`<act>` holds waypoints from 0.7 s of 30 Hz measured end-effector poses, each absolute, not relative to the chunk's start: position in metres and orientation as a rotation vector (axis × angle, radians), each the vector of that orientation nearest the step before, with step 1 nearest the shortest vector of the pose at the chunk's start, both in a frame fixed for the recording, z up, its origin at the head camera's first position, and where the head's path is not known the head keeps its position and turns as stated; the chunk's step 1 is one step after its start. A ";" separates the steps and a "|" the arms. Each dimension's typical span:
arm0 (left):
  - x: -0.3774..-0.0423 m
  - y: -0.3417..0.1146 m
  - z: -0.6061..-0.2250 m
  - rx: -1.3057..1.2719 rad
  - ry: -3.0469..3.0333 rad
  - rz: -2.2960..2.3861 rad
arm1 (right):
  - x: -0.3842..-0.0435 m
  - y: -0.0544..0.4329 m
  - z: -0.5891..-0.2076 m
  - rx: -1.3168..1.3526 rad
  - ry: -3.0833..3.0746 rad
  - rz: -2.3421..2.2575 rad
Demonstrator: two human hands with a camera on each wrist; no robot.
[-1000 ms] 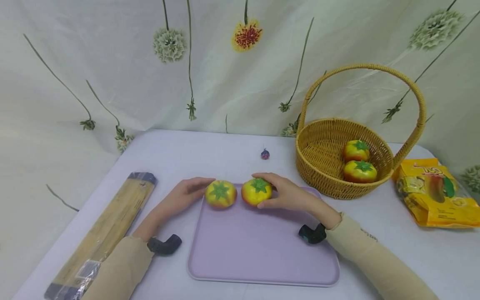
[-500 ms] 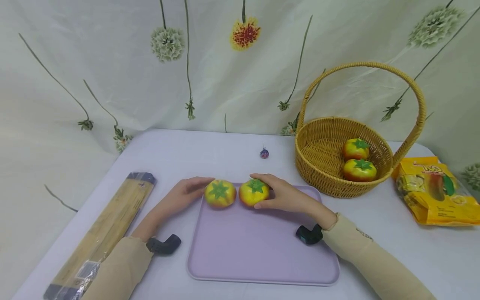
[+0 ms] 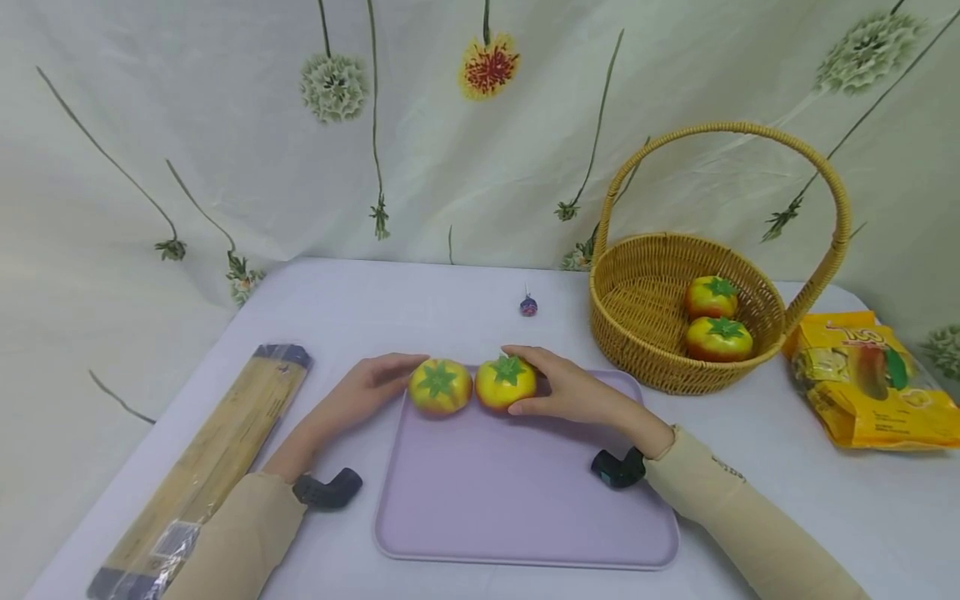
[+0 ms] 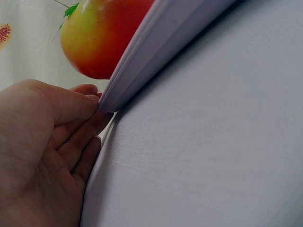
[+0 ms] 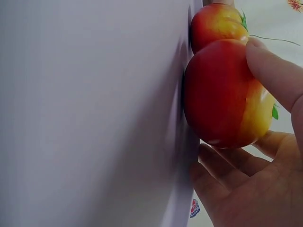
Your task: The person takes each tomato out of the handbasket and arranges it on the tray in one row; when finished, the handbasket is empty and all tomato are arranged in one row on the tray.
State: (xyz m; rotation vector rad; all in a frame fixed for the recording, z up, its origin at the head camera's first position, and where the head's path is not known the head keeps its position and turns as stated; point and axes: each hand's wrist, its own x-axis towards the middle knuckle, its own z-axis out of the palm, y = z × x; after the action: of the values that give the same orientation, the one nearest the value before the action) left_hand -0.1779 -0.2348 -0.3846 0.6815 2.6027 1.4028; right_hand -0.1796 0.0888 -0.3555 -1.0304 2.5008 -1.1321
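Note:
Two red-yellow tomatoes with green star-shaped tops sit side by side at the back left of a lilac tray. My right hand holds the right tomato, thumb on its near side and fingers round the back. In the right wrist view this tomato overlaps the other tomato. At the tray's back left corner my left hand lies beside the left tomato. The left wrist view shows its thumb and fingertips right at the tray rim, just off that tomato.
A wicker basket with two more tomatoes stands at the back right, beside a yellow snack bag. A wrapped wooden plank lies along the left. A small purple wrapped lollipop is behind the tray.
My right hand has slid its tomato a little to the left, narrowing the gap to the left tomato. The left hand has stayed in place.

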 end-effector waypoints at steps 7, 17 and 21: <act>-0.179 -0.238 -0.387 0.706 2.593 1.422 | -0.180 0.090 -0.354 -1.032 2.504 -1.122; -0.180 -0.237 -0.388 0.712 2.593 1.409 | -0.181 0.097 -0.342 -1.062 2.511 -1.153; -0.180 -0.237 -0.388 0.719 2.591 1.415 | -0.183 0.100 -0.339 -1.082 2.523 -1.154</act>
State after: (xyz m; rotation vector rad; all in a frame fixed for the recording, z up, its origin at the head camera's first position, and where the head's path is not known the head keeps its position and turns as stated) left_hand -0.1801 -0.2374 -0.3883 0.7193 2.5909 1.4151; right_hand -0.1829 0.1002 -0.3394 -1.0818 2.5231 -1.1543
